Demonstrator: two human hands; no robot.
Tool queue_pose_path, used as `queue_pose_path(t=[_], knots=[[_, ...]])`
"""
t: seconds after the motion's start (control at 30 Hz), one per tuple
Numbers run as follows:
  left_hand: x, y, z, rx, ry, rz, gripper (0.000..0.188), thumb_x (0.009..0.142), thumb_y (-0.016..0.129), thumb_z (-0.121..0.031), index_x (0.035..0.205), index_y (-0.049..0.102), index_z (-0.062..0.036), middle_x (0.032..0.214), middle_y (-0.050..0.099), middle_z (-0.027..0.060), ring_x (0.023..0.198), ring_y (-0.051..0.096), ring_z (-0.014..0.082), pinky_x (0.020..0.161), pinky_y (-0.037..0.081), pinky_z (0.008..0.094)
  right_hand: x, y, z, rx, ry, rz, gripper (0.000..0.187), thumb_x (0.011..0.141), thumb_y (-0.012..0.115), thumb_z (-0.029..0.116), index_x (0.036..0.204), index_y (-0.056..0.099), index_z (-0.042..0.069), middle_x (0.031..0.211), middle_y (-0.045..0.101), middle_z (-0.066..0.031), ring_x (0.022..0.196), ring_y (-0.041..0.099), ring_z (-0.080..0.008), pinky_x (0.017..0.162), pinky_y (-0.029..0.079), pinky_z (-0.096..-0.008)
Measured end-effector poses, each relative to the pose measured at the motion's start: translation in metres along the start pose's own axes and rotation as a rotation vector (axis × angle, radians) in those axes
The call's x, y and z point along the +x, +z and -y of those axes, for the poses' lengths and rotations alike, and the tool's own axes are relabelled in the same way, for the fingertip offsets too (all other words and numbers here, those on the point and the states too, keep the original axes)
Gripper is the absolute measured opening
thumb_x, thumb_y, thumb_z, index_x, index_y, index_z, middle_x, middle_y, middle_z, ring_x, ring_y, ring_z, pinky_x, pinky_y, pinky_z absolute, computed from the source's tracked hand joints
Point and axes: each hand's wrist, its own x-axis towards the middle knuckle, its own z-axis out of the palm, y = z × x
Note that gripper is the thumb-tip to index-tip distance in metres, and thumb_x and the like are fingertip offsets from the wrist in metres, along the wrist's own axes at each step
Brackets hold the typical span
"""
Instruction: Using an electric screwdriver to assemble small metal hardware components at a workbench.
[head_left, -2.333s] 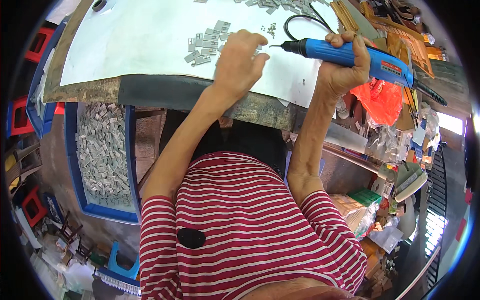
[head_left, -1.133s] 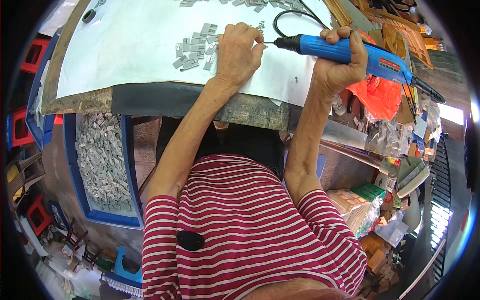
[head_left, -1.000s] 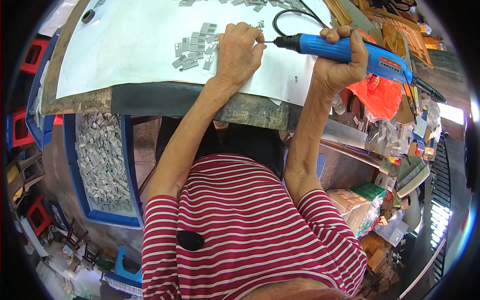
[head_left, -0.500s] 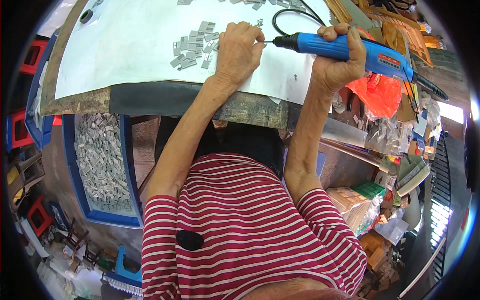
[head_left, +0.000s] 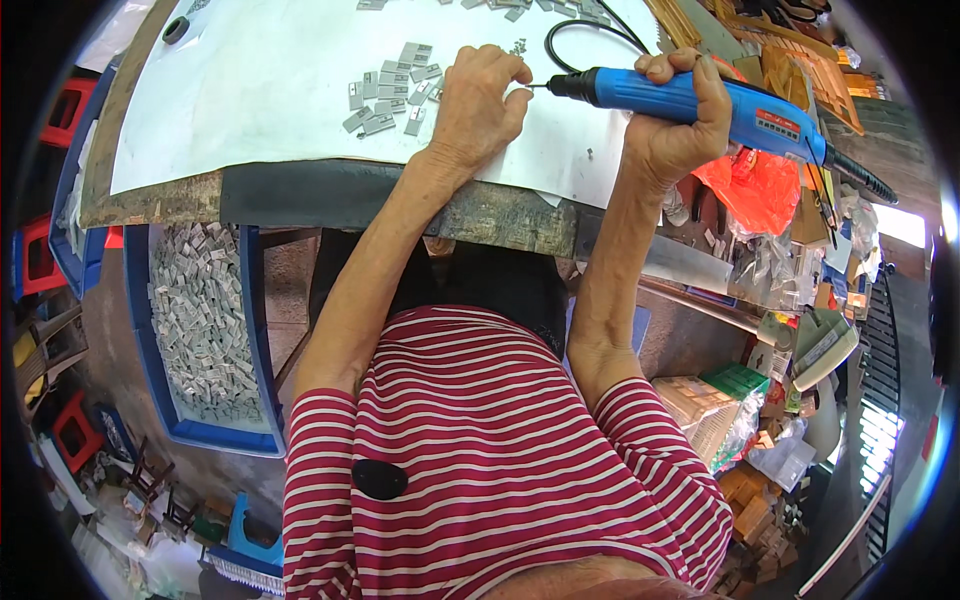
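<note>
My right hand (head_left: 675, 115) is wrapped round a blue electric screwdriver (head_left: 740, 108), held level with its black nose to the left. The thin bit (head_left: 538, 86) reaches to the fingertips of my left hand (head_left: 480, 105), which is closed in a pinch over the white sheet; what it grips is hidden by the fingers. Just left of that hand lies a loose group of small grey metal pieces (head_left: 379, 124), which look like pencil sharpeners. Beyond the fingertips is a little heap of tiny dark parts (head_left: 517, 47), too small to name surely.
White sheeting (head_left: 250, 110) covers the worktable, whose worn front edge (head_left: 500, 222) runs under my forearms. A blue bin (head_left: 265, 370) full of grey pieces stands below left. The screwdriver's black cable (head_left: 548, 45) loops at the back. A red plastic bag (head_left: 755, 190) lies at right.
Both hands and the screwdriver hold almost the same place. My left thumb and forefinger look slightly further apart around the bit's tip.
</note>
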Motion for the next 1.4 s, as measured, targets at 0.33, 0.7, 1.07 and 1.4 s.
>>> queue_pose_path(t=[0.33,0.7,1.07,1.4], knots=[[-0.011,-0.043,-0.003,0.015,-0.059,-0.129,0.015,0.076,0.057,-0.001,0.09,0.062,-0.0034,0.087,0.06,0.008,0.084,0.054,0.0223,0.075,0.044,0.032,-0.003,0.006,0.005,0.044,-0.05,0.037,0.011,0.074,0.058,0.003,0.083,0.057,-0.004,0.068,0.057,-0.0116,0.056,0.057,-0.0211,0.059,0.051,-0.0348],[-0.046,-0.072,0.003,0.109,-0.093,-0.173,0.014,0.07,0.054,0.003,0.08,0.062,-0.0024,0.079,0.059,0.0112,0.078,0.052,0.029,0.071,0.042,0.0377,-0.015,0.022,0.012,-0.08,0.002,0.205,0.015,0.078,0.054,0.005,0.092,0.05,0.001,0.076,0.056,-0.0132,0.062,0.053,-0.0218,0.066,0.043,-0.0401],[-0.031,-0.047,0.01,0.366,-0.041,-0.035,0.018,0.073,0.063,-0.005,0.092,0.064,-0.0068,0.09,0.055,0.0086,0.087,0.049,0.0269,0.076,0.039,0.0369,-0.02,0.031,0.007,-0.087,0.003,0.256,0.013,0.077,0.052,0.003,0.09,0.052,-0.002,0.076,0.056,-0.0144,0.061,0.052,-0.0211,0.063,0.044,-0.0399],[-0.028,-0.047,0.008,0.414,-0.065,0.106,0.025,0.076,0.064,-0.011,0.101,0.063,-0.0097,0.096,0.051,0.0077,0.095,0.044,0.0249,0.081,0.036,0.0393,-0.014,0.016,-0.001,-0.019,0.104,0.211,0.012,0.078,0.052,0.004,0.09,0.053,0.0,0.076,0.056,-0.0139,0.061,0.053,-0.0216,0.064,0.044,-0.0395]])
